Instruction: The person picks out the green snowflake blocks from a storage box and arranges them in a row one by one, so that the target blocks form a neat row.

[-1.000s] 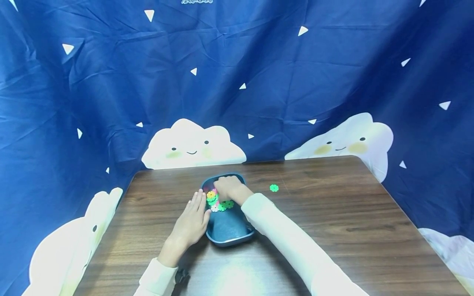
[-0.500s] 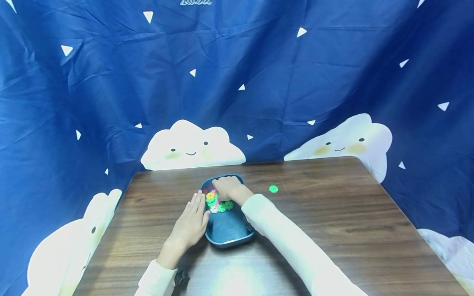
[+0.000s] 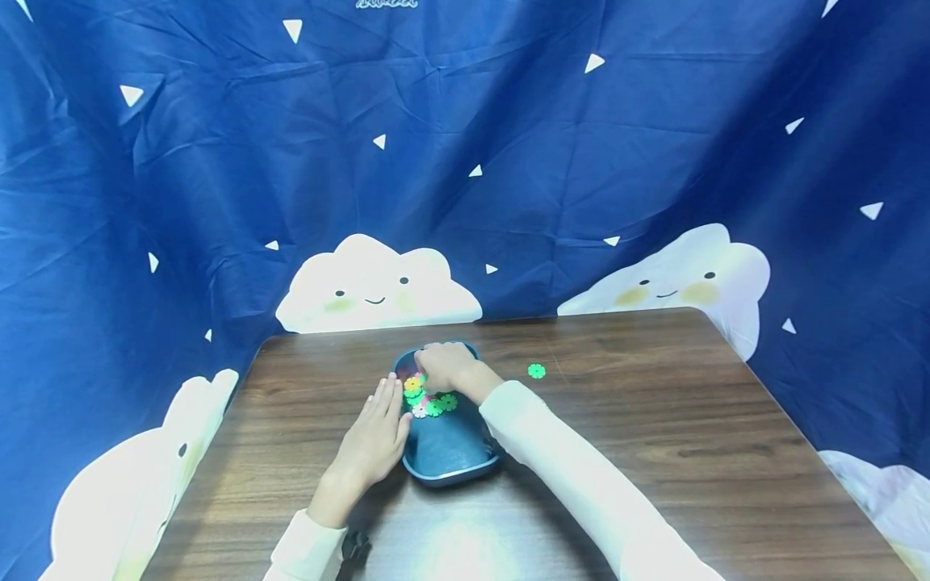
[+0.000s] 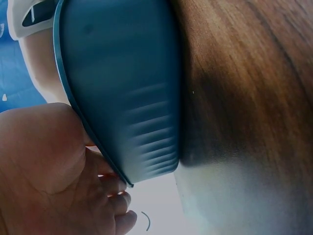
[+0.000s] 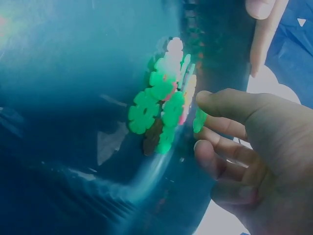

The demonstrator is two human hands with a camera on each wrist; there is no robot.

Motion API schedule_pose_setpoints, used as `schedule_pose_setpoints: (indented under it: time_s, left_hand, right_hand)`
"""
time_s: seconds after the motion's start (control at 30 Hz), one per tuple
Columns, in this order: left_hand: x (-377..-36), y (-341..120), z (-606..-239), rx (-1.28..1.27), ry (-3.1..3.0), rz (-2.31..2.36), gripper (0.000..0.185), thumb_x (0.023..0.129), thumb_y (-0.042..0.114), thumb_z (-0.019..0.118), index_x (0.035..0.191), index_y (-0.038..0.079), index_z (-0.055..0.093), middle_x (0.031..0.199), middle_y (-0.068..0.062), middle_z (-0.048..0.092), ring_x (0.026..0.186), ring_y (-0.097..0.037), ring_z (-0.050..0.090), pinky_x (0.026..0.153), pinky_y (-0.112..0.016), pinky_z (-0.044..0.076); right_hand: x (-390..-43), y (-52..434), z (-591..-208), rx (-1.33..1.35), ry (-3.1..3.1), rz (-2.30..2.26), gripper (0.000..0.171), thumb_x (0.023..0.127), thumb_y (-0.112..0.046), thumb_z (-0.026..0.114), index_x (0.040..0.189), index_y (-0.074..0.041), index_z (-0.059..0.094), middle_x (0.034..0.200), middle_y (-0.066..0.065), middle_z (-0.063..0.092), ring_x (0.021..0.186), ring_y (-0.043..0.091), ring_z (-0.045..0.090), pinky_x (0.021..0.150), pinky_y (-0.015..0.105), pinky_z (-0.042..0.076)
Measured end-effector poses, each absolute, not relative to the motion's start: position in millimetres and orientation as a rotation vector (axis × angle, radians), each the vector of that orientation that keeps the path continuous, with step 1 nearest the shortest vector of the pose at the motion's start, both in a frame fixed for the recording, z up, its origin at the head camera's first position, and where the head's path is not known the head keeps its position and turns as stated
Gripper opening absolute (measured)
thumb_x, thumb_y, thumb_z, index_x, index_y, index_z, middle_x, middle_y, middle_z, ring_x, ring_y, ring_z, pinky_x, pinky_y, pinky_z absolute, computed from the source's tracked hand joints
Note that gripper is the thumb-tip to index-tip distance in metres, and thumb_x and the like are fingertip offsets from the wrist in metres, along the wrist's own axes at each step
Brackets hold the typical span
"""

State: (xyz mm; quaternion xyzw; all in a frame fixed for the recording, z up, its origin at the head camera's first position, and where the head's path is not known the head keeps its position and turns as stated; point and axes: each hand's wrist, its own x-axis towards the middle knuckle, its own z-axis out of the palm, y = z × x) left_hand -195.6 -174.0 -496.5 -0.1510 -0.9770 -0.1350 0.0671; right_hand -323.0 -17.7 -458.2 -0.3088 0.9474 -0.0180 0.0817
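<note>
At the far left, a white printed figure (image 3: 134, 476) on the blue curtain (image 3: 523, 161) shows only in part, cut off by the edge of the wood-grain table (image 3: 690, 420). Next along, a smiling printed cloud (image 3: 381, 311) loses its base behind the table's back edge, and the lettering (image 3: 387, 3) above it is clipped by the top of the head view.

The person's left hand (image 3: 370, 440) lies along the left side of a dark teal tray (image 3: 446, 448), fingers straight and together, thumb near the rim; it grasps nothing. Its pale left sleeve (image 3: 308, 549) runs out at the bottom, beside a dark object (image 3: 354, 545) too small to identify.

The tray stands on the table, its far right corner covered by the other arm. Inside, toward the far left, flower-shaped discs overlap in a heap: a yellow disc (image 3: 412, 384), a white disc (image 3: 420, 410), several green ones and bits of pink. A brownish disc (image 5: 153, 138) shows only in the right wrist view. The overlap and glare there make the discs hard to count.

The right hand (image 3: 449, 363) reaches into the tray, fingers bent, pinching a green disc (image 5: 199, 120) between thumb and fingers; its outline is partly hidden. The right sleeve (image 3: 574, 468) leaves the view at the bottom. Farther right, a loose green flower disc (image 3: 536, 370) lies flat on the table, well apart from the tray. A second printed cloud (image 3: 676, 278) is partly covered by the table.
</note>
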Motion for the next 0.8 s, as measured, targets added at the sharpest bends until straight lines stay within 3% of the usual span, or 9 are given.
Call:
schedule_pose_setpoints:
  time_s: [0.2,0.47,0.8]
  left_hand:
    - [-195,-173,-497,-0.483,-2.934,-0.374,0.059,0.105,0.03,0.039,0.152,-0.004,0.027,0.162,-0.02,0.022,0.15,-0.035,0.023,0.12,-0.052,0.028]
    - [-196,-173,-496,-0.464,-2.936,-0.39,0.059,0.105,0.029,0.041,0.152,-0.004,0.027,0.162,-0.019,0.022,0.15,-0.035,0.023,0.121,-0.051,0.027]
    - [-196,-174,-498,-0.457,-2.919,-0.455,0.061,0.103,0.026,0.044,0.151,-0.005,0.027,0.161,-0.021,0.023,0.149,-0.038,0.023,0.12,-0.055,0.026]
  right_hand:
    - [-318,-7,-450,-0.986,2.851,-0.089,0.027,0.087,-0.033,0.07,0.11,-0.018,0.069,0.092,-0.005,0.06,0.078,0.014,0.058,0.07,0.031,0.053]
    - [-310,10,-438,-1.028,2.878,-0.216,0.029,0.089,-0.032,0.068,0.115,-0.02,0.068,0.103,-0.004,0.063,0.084,0.013,0.059,0.075,0.032,0.055]
    - [-299,34,-427,-1.032,2.926,-0.268,0.032,0.088,-0.035,0.07,0.117,-0.021,0.068,0.106,-0.005,0.063,0.085,0.013,0.059,0.078,0.034,0.054]
